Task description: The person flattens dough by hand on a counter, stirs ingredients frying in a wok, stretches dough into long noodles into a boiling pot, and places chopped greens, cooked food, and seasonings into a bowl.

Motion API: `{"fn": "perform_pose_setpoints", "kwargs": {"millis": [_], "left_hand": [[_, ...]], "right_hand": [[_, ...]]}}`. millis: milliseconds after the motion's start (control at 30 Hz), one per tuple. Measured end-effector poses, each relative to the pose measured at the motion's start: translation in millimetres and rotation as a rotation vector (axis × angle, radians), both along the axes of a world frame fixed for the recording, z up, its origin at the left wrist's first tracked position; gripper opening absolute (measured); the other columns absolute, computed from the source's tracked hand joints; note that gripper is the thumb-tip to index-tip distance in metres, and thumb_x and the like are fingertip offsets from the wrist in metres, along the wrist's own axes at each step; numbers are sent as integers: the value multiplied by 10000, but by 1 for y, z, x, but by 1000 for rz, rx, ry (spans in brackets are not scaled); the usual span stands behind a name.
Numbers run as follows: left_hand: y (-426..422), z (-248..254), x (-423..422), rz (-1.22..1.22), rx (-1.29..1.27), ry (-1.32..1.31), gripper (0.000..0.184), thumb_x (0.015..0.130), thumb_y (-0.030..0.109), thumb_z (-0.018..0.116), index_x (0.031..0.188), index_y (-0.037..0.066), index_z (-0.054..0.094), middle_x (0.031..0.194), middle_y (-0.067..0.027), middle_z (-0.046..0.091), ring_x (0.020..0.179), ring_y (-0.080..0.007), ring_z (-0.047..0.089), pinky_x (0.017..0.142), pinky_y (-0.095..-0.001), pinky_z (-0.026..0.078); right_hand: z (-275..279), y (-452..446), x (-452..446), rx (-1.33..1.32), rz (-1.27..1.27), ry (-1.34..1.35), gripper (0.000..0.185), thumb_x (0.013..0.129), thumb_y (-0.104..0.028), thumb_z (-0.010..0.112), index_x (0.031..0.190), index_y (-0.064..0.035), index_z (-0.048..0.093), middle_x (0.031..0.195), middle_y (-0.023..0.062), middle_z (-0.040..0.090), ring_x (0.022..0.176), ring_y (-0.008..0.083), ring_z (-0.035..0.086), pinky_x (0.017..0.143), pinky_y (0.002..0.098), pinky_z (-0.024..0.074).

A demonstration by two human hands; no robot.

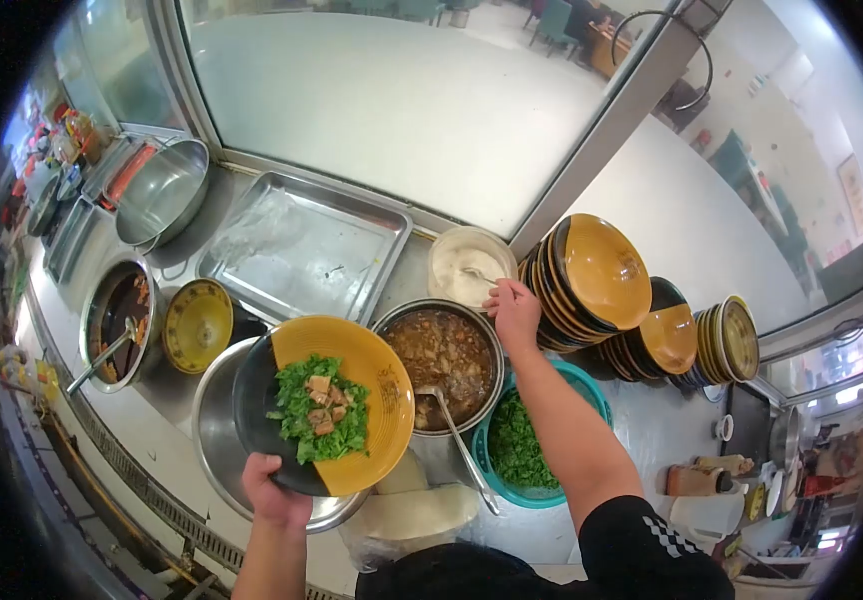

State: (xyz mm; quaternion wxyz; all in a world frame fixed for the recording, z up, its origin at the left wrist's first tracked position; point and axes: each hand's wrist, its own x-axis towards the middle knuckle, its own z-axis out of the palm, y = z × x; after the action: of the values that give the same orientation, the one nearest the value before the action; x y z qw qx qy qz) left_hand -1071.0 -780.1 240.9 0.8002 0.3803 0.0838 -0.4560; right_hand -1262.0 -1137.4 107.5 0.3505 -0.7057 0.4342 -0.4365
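Observation:
My left hand point(276, 492) grips the lower rim of a black and yellow bowl point(391, 400). In the bowl lie chopped greens point(296, 410) with several brown meat chunks point(324, 402) on top. My right hand point(514, 312) is closed on the thin handle of a small spoon point(481, 276), whose end is in a round tub point(439, 258) of white powder. Between my hands stands a pot of brown stew point(441, 350) with a ladle point(463, 450) leaning in it. Under my right forearm is a teal basket of chopped greens point(519, 445).
Stacked bowls point(606, 270) stand at the right, beside my right hand. A metal tray point(301, 245) lies against the glass. To the left are a pot of dark sauce point(116, 310), a yellow bowl point(198, 325) and a steel basin point(166, 195). Another steel basin point(213, 430) sits beneath the held bowl.

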Motion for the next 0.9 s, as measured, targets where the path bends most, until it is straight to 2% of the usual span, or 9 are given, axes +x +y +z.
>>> {"fn": "perform_pose_setpoints", "kwargs": {"millis": [67, 267, 333, 467, 533, 633, 767, 833, 900], "left_hand": [[-9, 4, -3, -3, -13, -1, 528, 646, 174, 493, 1146, 3, 509, 1099, -124, 599, 997, -290, 579, 909, -402, 451], [-19, 8, -6, -44, -31, -10, 539, 649, 169, 497, 1159, -5, 501, 1099, -128, 598, 1001, -292, 579, 921, -397, 444], [-19, 6, -6, -98, -60, 7, 557, 649, 149, 480, 1184, -8, 498, 1167, -125, 567, 1082, -278, 536, 978, -379, 393], [-26, 7, -9, -95, -56, 16, 562, 647, 150, 483, 1187, -5, 496, 1170, -122, 564, 1091, -277, 528, 984, -378, 386], [-30, 10, -11, -99, -38, 17, 577, 645, 151, 483, 1201, -2, 482, 1187, -121, 552, 1102, -276, 520, 987, -380, 384], [-38, 9, -13, -77, 4, -4, 549, 645, 162, 492, 1173, 11, 492, 1124, -119, 583, 1024, -289, 566, 936, -401, 431], [-55, 8, -13, -89, 46, 16, 512, 662, 151, 476, 1157, 21, 499, 1111, -112, 585, 1016, -272, 571, 927, -395, 438], [-66, 7, -14, -98, 44, 17, 501, 669, 152, 476, 1152, 24, 501, 1108, -108, 586, 1012, -269, 572, 924, -395, 440], [-72, -7, -12, -140, 55, 30, 476, 685, 160, 480, 1142, 32, 505, 1102, -97, 589, 1007, -262, 572, 915, -394, 444]], "right_hand": [[-7, -2, 0, 80, -47, -95, 217, 883, -144, 534, 937, 44, 626, 765, 88, 639, 617, 136, 604, 535, 237, 448], [-7, 1, 2, -88, -81, 141, 255, 880, -151, 538, 945, 88, 595, 763, 113, 642, 634, 146, 618, 578, 245, 484], [-5, 4, 5, -29, -44, -24, 265, 885, -151, 523, 948, 98, 587, 772, 133, 640, 641, 162, 626, 599, 249, 503], [-26, -6, 1, 101, -21, -95, 243, 882, -135, 515, 936, 94, 572, 762, 145, 631, 639, 190, 630, 589, 259, 512], [-35, -7, -3, 308, -76, -232, 221, 877, -116, 512, 949, 90, 545, 761, 159, 621, 637, 212, 633, 578, 269, 517], [-30, 0, -8, 426, -129, -334, 210, 875, -100, 509, 975, 84, 513, 791, 174, 614, 661, 234, 637, 577, 279, 522], [-5, 15, -9, 554, -186, -488, 222, 882, -106, 505, 1003, 80, 497, 844, 191, 610, 717, 248, 641, 604, 285, 525], [23, 27, -4, 709, -307, -734, 227, 889, -124, 509, 999, 75, 502, 869, 191, 609, 752, 252, 639, 632, 287, 525], [43, 36, -9, 700, -239, -814, 228, 893, -127, 507, 1000, 74, 501, 871, 192, 610, 751, 250, 640, 643, 290, 526]]}}
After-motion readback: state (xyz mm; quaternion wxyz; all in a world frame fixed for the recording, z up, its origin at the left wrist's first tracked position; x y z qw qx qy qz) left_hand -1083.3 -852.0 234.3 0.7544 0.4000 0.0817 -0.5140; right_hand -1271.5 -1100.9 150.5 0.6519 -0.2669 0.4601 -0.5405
